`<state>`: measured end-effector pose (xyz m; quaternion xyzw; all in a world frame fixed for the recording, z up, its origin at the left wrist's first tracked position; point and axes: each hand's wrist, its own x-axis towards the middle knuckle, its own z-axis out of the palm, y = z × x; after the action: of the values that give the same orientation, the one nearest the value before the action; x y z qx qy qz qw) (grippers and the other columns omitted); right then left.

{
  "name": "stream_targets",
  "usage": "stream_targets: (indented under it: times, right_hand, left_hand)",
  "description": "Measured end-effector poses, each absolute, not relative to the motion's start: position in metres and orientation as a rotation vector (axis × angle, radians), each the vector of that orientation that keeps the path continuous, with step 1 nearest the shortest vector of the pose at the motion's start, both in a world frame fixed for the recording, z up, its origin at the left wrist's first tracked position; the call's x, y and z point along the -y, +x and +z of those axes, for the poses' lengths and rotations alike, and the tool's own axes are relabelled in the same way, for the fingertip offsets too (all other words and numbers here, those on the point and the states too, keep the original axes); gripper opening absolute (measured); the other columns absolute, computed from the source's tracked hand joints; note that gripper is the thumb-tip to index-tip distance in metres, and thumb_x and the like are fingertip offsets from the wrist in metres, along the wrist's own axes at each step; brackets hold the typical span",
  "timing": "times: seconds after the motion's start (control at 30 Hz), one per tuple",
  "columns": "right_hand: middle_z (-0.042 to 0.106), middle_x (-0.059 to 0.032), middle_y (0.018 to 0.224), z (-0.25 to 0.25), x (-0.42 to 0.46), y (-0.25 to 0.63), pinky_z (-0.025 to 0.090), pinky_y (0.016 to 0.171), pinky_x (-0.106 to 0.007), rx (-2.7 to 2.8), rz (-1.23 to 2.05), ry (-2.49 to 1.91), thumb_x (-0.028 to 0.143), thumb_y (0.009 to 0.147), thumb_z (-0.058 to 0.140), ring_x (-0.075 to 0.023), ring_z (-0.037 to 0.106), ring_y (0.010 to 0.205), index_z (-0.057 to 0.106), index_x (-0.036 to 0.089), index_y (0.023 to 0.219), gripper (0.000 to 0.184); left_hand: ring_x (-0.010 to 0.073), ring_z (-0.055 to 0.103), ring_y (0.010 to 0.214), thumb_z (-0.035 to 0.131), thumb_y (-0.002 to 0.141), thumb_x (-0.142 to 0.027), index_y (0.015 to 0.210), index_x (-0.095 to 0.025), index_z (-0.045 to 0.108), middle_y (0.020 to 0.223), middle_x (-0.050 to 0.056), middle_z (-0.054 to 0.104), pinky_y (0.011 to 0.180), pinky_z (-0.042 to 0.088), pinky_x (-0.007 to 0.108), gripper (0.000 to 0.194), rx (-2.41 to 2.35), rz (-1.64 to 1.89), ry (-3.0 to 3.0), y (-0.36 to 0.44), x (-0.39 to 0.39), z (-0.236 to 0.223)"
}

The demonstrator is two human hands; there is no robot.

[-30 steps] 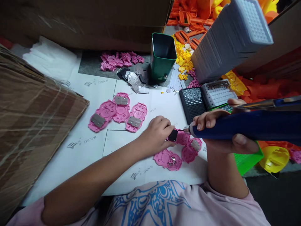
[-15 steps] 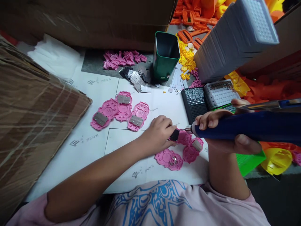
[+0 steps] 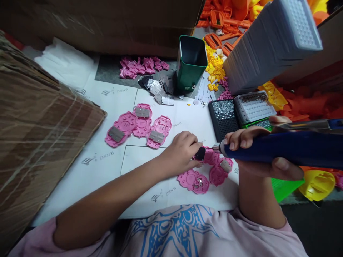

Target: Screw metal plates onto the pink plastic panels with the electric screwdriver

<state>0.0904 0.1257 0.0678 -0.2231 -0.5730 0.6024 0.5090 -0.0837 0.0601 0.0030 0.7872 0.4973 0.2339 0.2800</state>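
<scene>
My right hand [image 3: 257, 150] is wrapped round a blue electric screwdriver [image 3: 284, 148]. Tweezers [image 3: 308, 125] lie along its top, held in the same hand. The screwdriver's tip points left at a pink plastic part [image 3: 210, 156] bearing a black plate [image 3: 199, 154]. My left hand [image 3: 184, 150] pinches that part at its left end; its fingers cover some of it. Close by on the table lie a pink part with a metal plate [image 3: 221, 171] and a pink part with small shiny pieces [image 3: 193, 181]. Several pink parts with metal plates [image 3: 155, 132] are further left.
A green bin [image 3: 191, 64] stands at the back, beside metal plates [image 3: 159, 91] and yellow pieces [image 3: 215, 67]. A black screw tray [image 3: 223, 117] and a white tray [image 3: 254, 105] sit right. Cardboard boxes [image 3: 48, 142] flank the left; stacked white trays [image 3: 270, 46] rise at right.
The whole view has shifted slightly. Both hands keep their holds, with the screwdriver still directed at the pink part; little else differs.
</scene>
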Motion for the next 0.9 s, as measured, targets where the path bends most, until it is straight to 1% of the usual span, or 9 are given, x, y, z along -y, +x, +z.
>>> stream_targets:
  times: [0.07, 0.13, 0.27, 0.33, 0.4, 0.5, 0.67, 0.83, 0.9]
  right_hand:
    - [0.054, 0.0002, 0.065, 0.067, -0.124, 0.093, 0.044, 0.056, -0.040, 1.371, 1.468, -0.545, 0.045, 0.066, 0.064, -0.0187, 0.052, 0.053, 0.066, 0.027, 0.088, 0.028]
    - [0.055, 0.0003, 0.068, 0.068, -0.121, 0.094, 0.045, 0.058, -0.041, 1.350, 1.491, -0.527, 0.044, 0.067, 0.063, -0.0194, 0.053, 0.055, 0.064, 0.029, 0.091, 0.029]
    - [0.058, 0.0006, 0.072, 0.073, -0.114, 0.095, 0.047, 0.060, -0.044, 1.316, 1.521, -0.454, 0.039, 0.070, 0.063, -0.0215, 0.056, 0.057, 0.057, 0.032, 0.105, 0.036]
    - [0.058, 0.0001, 0.072, 0.077, -0.111, 0.093, 0.047, 0.059, -0.045, 1.325, 1.535, -0.451, 0.038, 0.070, 0.063, -0.0223, 0.056, 0.058, 0.056, 0.032, 0.106, 0.037]
    - [0.058, -0.0001, 0.072, 0.081, -0.108, 0.091, 0.047, 0.060, -0.046, 1.324, 1.543, -0.471, 0.038, 0.070, 0.064, -0.0227, 0.056, 0.059, 0.056, 0.033, 0.108, 0.039]
    - [0.055, 0.0000, 0.069, 0.083, -0.106, 0.088, 0.047, 0.059, -0.044, 1.323, 1.547, -0.494, 0.040, 0.070, 0.064, -0.0216, 0.054, 0.057, 0.057, 0.033, 0.113, 0.044]
    - [0.055, -0.0006, 0.068, 0.082, -0.105, 0.086, 0.046, 0.058, -0.043, 1.322, 1.541, -0.485, 0.042, 0.069, 0.065, -0.0212, 0.054, 0.056, 0.057, 0.032, 0.114, 0.047]
    - [0.055, -0.0003, 0.068, 0.081, -0.106, 0.087, 0.046, 0.059, -0.043, 1.316, 1.532, -0.476, 0.040, 0.070, 0.064, -0.0208, 0.055, 0.056, 0.058, 0.032, 0.115, 0.046]
    - [0.056, -0.0005, 0.069, 0.080, -0.107, 0.087, 0.046, 0.059, -0.043, 1.314, 1.534, -0.465, 0.040, 0.070, 0.063, -0.0207, 0.055, 0.056, 0.057, 0.031, 0.116, 0.047]
  left_hand:
    - [0.0282, 0.045, 0.101, 0.073, 0.074, -0.046, 0.117, -0.010, 0.060, 0.103, 0.013, 0.056, 0.089, 0.042, 0.045, 0.057, -1.321, 0.690, 2.074, -0.084, -0.060, 0.002]
    - [0.0278, 0.046, 0.102, 0.071, 0.076, -0.047, 0.119, -0.011, 0.060, 0.105, 0.013, 0.056, 0.090, 0.042, 0.044, 0.057, -1.326, 0.773, 2.043, -0.084, -0.060, 0.001]
    - [0.0247, 0.049, 0.099, 0.066, 0.084, -0.036, 0.105, -0.013, 0.066, 0.101, 0.011, 0.058, 0.090, 0.042, 0.040, 0.032, -1.339, 0.901, 2.034, -0.083, -0.060, -0.002]
    - [0.0234, 0.050, 0.098, 0.063, 0.086, -0.031, 0.099, -0.015, 0.068, 0.099, 0.010, 0.059, 0.089, 0.041, 0.039, 0.021, -1.317, 0.907, 2.050, -0.082, -0.060, -0.002]
    - [0.0226, 0.051, 0.097, 0.058, 0.088, -0.027, 0.094, -0.017, 0.069, 0.098, 0.009, 0.060, 0.088, 0.041, 0.039, 0.016, -1.296, 0.883, 2.064, -0.083, -0.060, -0.002]
    - [0.0221, 0.051, 0.096, 0.054, 0.091, -0.025, 0.088, -0.018, 0.070, 0.097, 0.008, 0.061, 0.088, 0.040, 0.039, 0.018, -1.279, 0.850, 2.065, -0.084, -0.060, -0.001]
    - [0.0219, 0.051, 0.097, 0.054, 0.091, -0.024, 0.090, -0.019, 0.071, 0.096, 0.007, 0.063, 0.089, 0.038, 0.038, 0.018, -1.258, 0.842, 2.040, -0.086, -0.061, -0.001]
    - [0.0216, 0.050, 0.095, 0.054, 0.091, -0.023, 0.089, -0.019, 0.070, 0.085, 0.004, 0.064, 0.088, 0.036, 0.038, 0.017, -1.239, 0.828, 2.030, -0.086, -0.061, 0.000]
    - [0.0216, 0.050, 0.096, 0.054, 0.091, -0.024, 0.090, -0.019, 0.070, 0.085, 0.004, 0.065, 0.088, 0.035, 0.037, 0.017, -1.234, 0.818, 2.034, -0.086, -0.061, 0.000]
